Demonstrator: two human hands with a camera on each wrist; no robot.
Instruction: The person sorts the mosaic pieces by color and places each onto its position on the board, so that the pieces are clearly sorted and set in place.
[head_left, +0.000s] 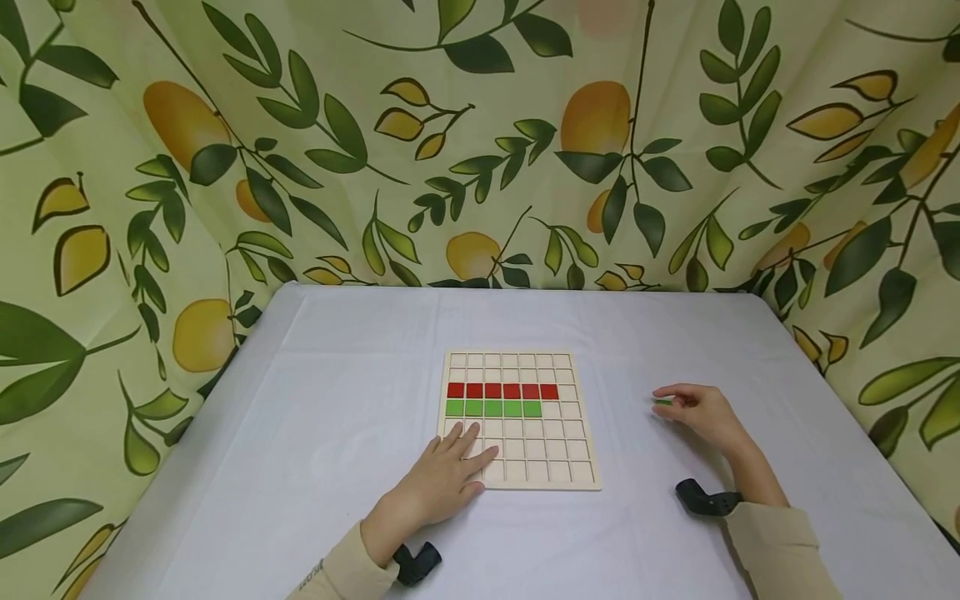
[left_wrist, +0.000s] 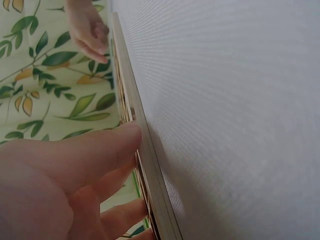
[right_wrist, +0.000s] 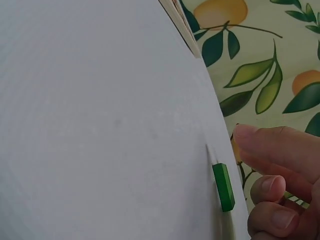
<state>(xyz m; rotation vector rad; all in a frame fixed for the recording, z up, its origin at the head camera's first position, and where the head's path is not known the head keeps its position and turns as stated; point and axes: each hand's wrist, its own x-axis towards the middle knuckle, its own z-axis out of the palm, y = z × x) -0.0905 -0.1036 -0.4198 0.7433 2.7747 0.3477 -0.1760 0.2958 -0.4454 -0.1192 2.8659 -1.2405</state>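
A pale wooden grid board lies in the middle of the table in the head view. One row holds several red square tiles; the row just nearer holds several green square tiles. My left hand rests on the board's near left corner with fingers spread, its thumb against the near edge. To the right of the board, my right hand hovers with thumb and forefinger parted. A loose green tile shows below its fingertips, with a gap between in the right wrist view.
White cloth covers the table. Behind and along the sides hangs a curtain printed with fruit and leaves. Black devices are worn at both wrists, one by the left sleeve, the other by the right sleeve.
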